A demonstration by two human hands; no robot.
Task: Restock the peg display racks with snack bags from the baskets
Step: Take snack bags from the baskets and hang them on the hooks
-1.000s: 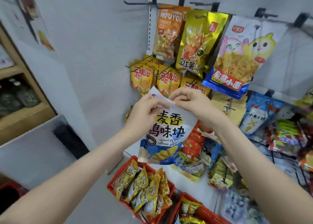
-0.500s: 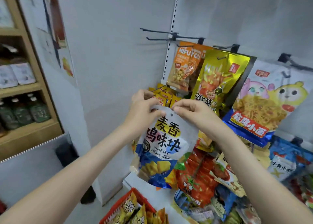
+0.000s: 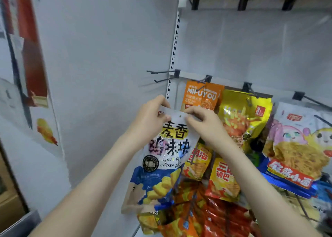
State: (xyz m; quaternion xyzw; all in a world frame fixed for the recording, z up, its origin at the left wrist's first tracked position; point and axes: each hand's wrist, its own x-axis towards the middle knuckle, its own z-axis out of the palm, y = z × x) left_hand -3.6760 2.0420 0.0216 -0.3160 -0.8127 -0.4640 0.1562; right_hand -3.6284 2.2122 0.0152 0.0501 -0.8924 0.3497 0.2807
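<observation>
Since half a second ago, both hands have been lifting the snack bag (image 3: pixel 165 156) up, and its top is now sitting closer under the bare pegs (image 3: pixel 161 72). The red basket at the bottom has slipped out of the picture.

The left grip (image 3: pixel 152 118) is pinching the top left corner of the snack bag, with its thumb in front and its fingers curling behind. The right grip (image 3: pixel 204 123) is pinching the top right edge the same way. Both are closing tight on the bag, and nothing else is in them. The bag is hanging down flat from the two grips, with its picture side facing us. It is white on top and blue at the bottom, with yellow snack pieces drawn on it. Its little hang hole (image 3: pixel 180 116) is showing between the two thumbs.

The bare pegs are sticking out from the white post (image 3: pixel 173 57) at about 12 o'clock from the bag's top, near it but not touching it. The hole is not on a peg yet.

An orange bag (image 3: pixel 203 96) is hanging at 12 o'clock from the right grip. A gold bag (image 3: pixel 246 118) is hanging at 3 o'clock from that grip, and a cartoon bag (image 3: pixel 296 143) is hanging farther out the same way. Yellow bags (image 3: pixel 224 179) are hanging at 6 o'clock from the right grip, partly hiding behind the arm, and red bags (image 3: pixel 224 217) are lying below them. A poster (image 3: pixel 30 66) is showing on the wall far off at 9 o'clock, and it is looking blurry.
</observation>
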